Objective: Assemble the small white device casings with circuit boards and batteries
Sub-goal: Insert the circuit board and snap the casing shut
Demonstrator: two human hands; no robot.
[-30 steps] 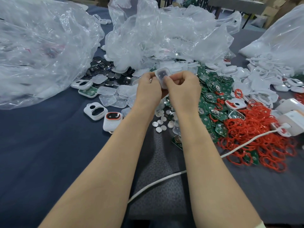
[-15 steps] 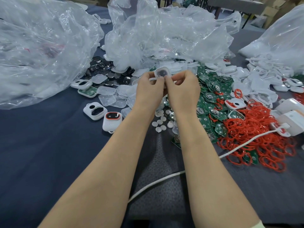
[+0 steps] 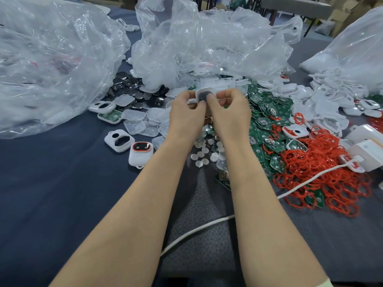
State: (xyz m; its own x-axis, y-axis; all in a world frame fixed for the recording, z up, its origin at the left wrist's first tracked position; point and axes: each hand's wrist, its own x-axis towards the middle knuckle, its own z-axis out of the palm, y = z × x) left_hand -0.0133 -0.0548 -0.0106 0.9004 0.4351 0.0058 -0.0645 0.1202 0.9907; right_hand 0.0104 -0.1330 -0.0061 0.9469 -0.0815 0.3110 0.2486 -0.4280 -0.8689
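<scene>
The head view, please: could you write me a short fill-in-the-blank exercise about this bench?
The left hand and right hand pinch one small casing, and the assembled device lies to their ____.
The heaped circuit boards are ____.
The loose rings are ____.
The white cable passes under the ____ forearm.
Missing: left, green, red, right.

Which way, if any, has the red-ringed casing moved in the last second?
No. The casing lies where it did, close beside the empty white frame.

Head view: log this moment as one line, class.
left hand: pinches casing | right hand: pinches casing | casing: off table | circuit boards: piled right
</scene>
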